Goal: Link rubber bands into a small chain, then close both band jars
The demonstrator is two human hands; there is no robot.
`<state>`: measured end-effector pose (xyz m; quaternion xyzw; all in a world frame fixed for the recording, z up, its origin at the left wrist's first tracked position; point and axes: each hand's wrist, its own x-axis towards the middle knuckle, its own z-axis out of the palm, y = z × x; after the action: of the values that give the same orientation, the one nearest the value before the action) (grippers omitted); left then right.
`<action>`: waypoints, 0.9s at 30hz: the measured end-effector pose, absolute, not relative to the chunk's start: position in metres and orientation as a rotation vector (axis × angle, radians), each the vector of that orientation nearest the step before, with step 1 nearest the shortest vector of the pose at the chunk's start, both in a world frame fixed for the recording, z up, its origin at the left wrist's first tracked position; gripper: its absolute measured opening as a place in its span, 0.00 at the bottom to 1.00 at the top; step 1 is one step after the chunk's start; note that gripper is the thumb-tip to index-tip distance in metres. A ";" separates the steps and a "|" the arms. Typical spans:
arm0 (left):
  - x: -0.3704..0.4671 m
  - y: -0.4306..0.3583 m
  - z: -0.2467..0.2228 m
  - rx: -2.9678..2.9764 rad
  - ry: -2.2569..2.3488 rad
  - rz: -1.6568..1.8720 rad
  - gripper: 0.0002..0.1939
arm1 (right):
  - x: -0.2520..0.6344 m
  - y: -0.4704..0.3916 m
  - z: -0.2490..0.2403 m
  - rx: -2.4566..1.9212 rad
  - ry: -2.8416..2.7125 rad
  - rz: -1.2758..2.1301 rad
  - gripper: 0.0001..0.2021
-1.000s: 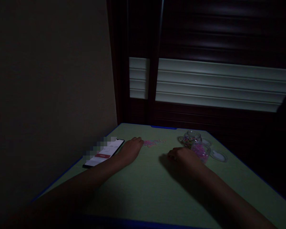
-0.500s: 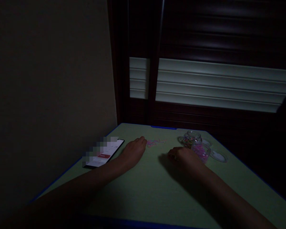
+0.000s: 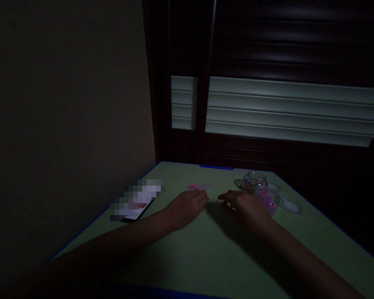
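My left hand [image 3: 190,207] rests low over the pale green table [image 3: 180,257], its fingers curled and pressed together; whatever they hold, if anything, is hidden. Across a narrow gap, my right hand [image 3: 245,206] has its forefinger stretched toward the left hand, with the fingers slightly apart. A faint, thin loop-like piece [image 3: 214,199] shows between the fingertips, too dim to name surely. Just beyond the left hand lies a loose pile of thin pink and pale pieces [image 3: 202,186]. Behind my right hand stands a clear jar of pink pieces [image 3: 269,199], partly covered by that hand.
A second clear jar [image 3: 254,180] with multicoloured pieces stands behind the pink one. Flat clear lids [image 3: 290,206] lie to the right. A phone [image 3: 135,211] lies at the left edge. A wall [image 3: 81,104] and dark slatted panels [image 3: 286,112] border the table.
My left hand has moved right and nearer, away from the pile and toward my right hand. The right hand's fingers have uncurled somewhat. The view has shifted slightly.
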<state>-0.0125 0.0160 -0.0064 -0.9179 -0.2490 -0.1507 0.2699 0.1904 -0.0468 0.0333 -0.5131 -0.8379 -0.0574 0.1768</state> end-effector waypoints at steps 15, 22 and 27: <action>-0.011 0.005 0.002 -2.389 -0.470 -0.320 0.07 | 0.183 -0.050 0.035 -1.457 -2.401 -0.249 0.11; -0.011 0.007 0.001 -2.375 -0.441 -0.345 0.07 | 0.185 -0.047 0.032 -1.442 -2.393 -0.306 0.11; -0.011 0.008 0.000 -2.359 -0.407 -0.394 0.06 | 0.185 -0.047 0.031 -1.420 -2.407 -0.313 0.10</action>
<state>-0.0114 0.0082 0.0004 -0.9108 -0.1570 -0.1522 0.3503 0.1853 -0.0474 0.0314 -0.4981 -0.8444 -0.1096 0.1642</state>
